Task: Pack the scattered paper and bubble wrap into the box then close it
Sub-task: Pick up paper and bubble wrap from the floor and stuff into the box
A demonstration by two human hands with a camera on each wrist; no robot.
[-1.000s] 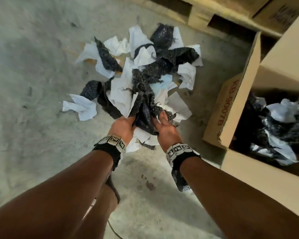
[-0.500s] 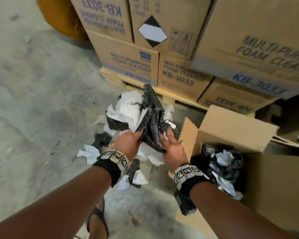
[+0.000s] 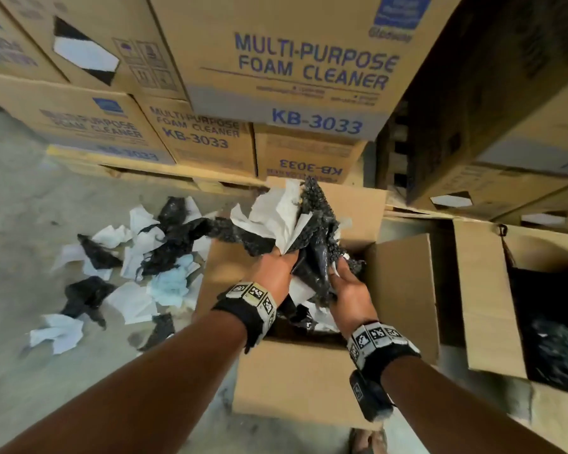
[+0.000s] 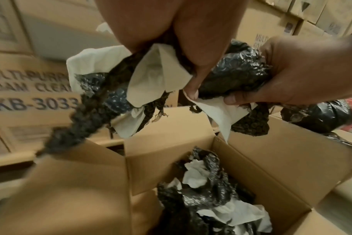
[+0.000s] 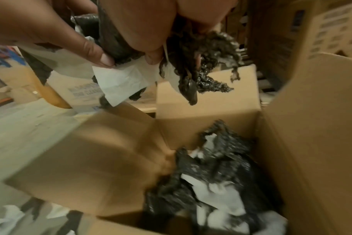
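Over the open brown cardboard box (image 3: 404, 290) at centre frame, the left hand (image 3: 273, 270) and right hand (image 3: 351, 286) both clutch one bundle of crumpled white paper and black bubble wrap (image 3: 295, 221), fingers curled into it. More such scraps already lie inside the box; a scattered pile of paper and wrap (image 3: 138, 260) sits on the grey concrete floor (image 3: 20, 198) at left

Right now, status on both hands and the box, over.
Left hand and right hand both grip one bundle of paper and bubble wrap above the open box. Box part filled, flaps up. Loose scraps remain on floor.
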